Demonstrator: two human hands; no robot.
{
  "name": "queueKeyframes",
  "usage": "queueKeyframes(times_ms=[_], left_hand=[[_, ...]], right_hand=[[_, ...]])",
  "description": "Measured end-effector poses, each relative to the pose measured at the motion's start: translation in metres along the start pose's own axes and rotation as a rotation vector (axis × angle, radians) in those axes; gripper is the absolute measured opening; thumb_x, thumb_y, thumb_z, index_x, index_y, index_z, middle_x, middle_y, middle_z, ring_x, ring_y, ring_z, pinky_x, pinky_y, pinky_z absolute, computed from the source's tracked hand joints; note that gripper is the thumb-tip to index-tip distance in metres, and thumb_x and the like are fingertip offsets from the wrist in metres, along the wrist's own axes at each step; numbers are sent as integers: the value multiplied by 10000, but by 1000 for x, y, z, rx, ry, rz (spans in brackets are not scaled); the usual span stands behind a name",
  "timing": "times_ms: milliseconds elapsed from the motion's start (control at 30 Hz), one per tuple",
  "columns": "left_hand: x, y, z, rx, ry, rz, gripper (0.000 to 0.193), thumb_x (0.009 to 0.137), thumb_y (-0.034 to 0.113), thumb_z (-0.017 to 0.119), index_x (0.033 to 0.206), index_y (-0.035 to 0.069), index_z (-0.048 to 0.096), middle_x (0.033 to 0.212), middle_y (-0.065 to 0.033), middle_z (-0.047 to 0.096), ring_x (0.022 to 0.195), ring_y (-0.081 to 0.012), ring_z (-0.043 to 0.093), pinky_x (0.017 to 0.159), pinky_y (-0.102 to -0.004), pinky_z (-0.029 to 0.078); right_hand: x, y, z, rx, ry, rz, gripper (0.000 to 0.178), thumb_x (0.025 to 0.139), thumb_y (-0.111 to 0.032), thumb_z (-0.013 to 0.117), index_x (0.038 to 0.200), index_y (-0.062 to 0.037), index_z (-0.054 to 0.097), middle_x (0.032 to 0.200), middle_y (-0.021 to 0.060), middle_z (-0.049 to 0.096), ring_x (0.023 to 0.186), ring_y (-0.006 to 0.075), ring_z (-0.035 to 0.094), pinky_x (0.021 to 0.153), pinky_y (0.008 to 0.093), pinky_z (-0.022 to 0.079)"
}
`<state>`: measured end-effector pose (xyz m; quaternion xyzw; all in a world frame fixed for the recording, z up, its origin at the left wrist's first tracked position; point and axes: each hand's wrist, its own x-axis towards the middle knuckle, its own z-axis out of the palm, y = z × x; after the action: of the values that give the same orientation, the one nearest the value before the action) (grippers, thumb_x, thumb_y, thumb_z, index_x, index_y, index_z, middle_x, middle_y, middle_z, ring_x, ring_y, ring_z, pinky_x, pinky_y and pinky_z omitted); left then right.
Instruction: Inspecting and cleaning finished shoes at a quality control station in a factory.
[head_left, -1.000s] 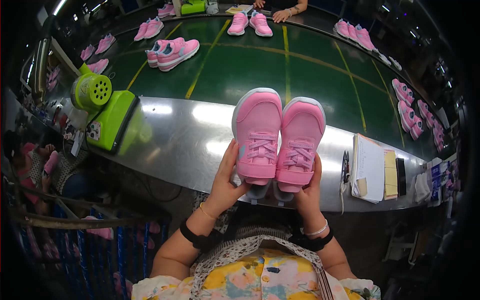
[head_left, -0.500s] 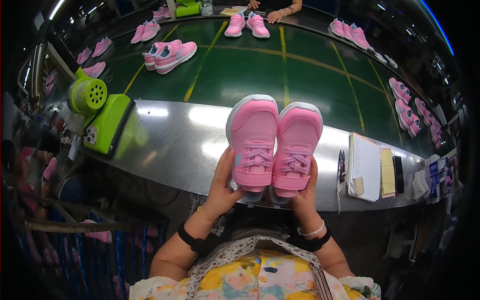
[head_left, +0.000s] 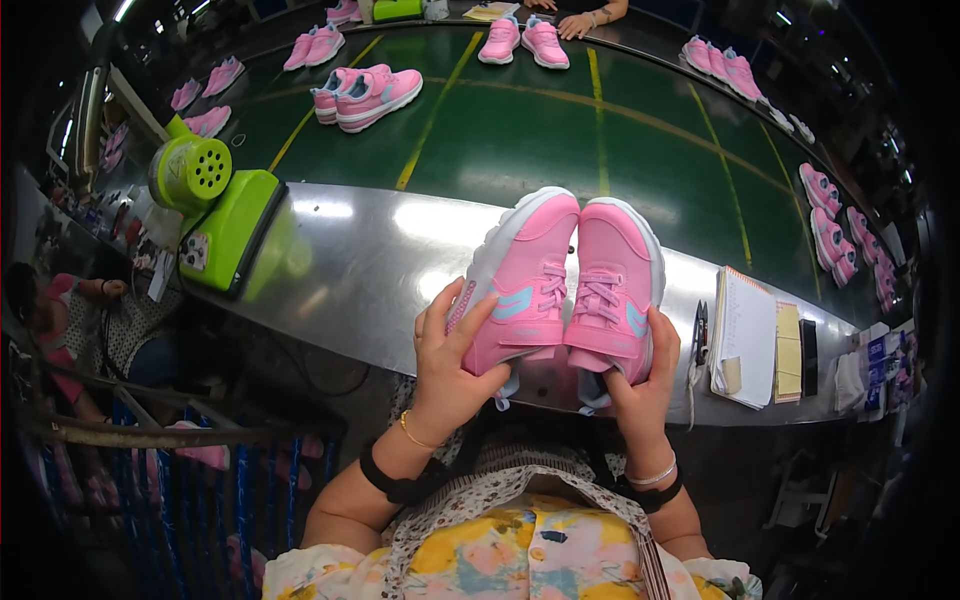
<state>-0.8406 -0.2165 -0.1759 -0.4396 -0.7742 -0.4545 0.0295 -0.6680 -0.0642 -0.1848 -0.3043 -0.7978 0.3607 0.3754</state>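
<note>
Over the front edge of the metal bench I hold a pair of pink sneakers, toes pointing away from me. My left hand [head_left: 452, 365] grips the left sneaker [head_left: 523, 260], thumb near its heel opening and fingers along its outer side. The right sneaker [head_left: 614, 265] is in my right hand [head_left: 645, 385], with the thumb at the collar and fingers wrapped round the outer side. Both have white soles, light blue side marks and purplish laces under a pink strap. Their toes lean toward each other, and the soles' undersides are hidden.
A lime-green machine [head_left: 228, 230] stands left on the metal bench [head_left: 335, 260]. Scissors [head_left: 700, 335] and a notebook [head_left: 743, 340] lie right. Beyond, a green conveyor belt [head_left: 500, 120] bears sneaker pairs [head_left: 378, 97]. A co-worker's hands [head_left: 585, 20] rest at the far edge.
Both sneakers have turned outward in my hands, so their blue side marks show more. My grip has shifted along their outer sides. The surroundings sit slightly further right in view.
</note>
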Motion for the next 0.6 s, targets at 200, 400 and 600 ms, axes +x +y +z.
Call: queueKeyframes(times_ms=[200, 400, 600], left_hand=[[-4, 2, -3, 77, 46, 41, 711, 511, 52, 720, 1200, 131, 564, 1340, -143, 409, 1171, -334, 412, 992, -415, 341], [-6, 2, -8, 98, 47, 52, 689, 503, 52, 723, 1172, 106, 566, 1333, -142, 428, 1177, -325, 406, 999, -407, 329], [2, 1, -9, -7, -24, 112, 655, 519, 68, 676, 1161, 44, 551, 1300, -173, 489, 1158, -342, 470, 990, -405, 354]], right_hand=[[-2, -8, -2, -121, 6, -36, 765, 579, -20, 674, 1308, -110, 458, 1283, 186, 362, 1188, 351, 373, 1003, 408, 315], [-3, -13, -4, -185, 16, -32, 727, 577, -23, 680, 1273, -107, 485, 1288, 184, 370, 1184, 359, 372, 992, 430, 320], [9, -17, -20, -363, -158, -40, 601, 691, -152, 739, 1237, -67, 502, 1286, 193, 417, 1151, 362, 430, 975, 422, 346]])
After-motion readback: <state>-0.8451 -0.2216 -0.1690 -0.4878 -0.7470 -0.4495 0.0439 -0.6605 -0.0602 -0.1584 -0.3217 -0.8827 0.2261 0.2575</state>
